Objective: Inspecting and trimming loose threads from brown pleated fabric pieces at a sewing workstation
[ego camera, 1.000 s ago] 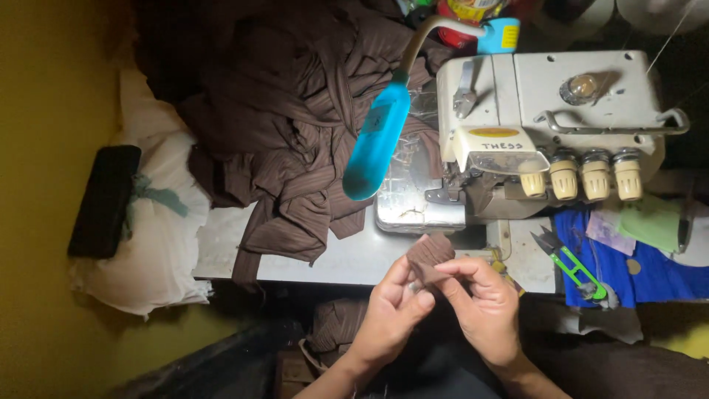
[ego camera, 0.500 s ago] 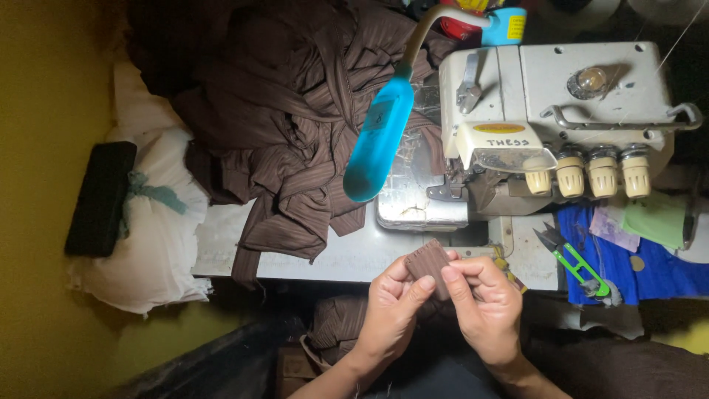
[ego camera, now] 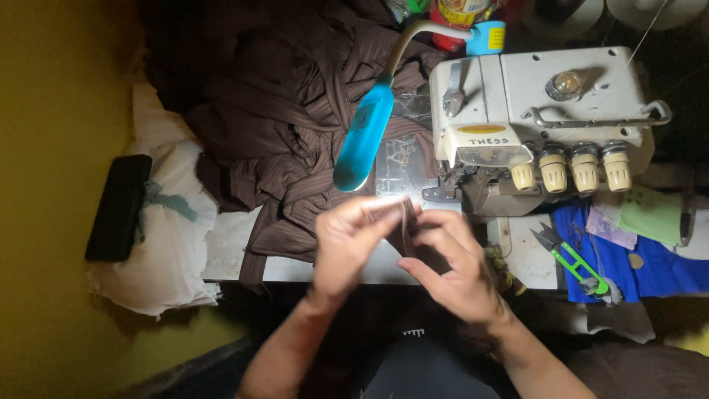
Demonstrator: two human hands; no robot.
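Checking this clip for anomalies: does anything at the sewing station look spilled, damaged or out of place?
Nothing is clearly damaged or spilled. The left hand and right hand hold a small brown fabric piece before the sewing machine. Brown cloth is heaped loosely, one strip hanging over the table edge.

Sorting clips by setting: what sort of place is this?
Probably a sewing or tailoring workstation: an overlock sewing machine, a heap of brown fabric beside it, and green thread snips on the table.
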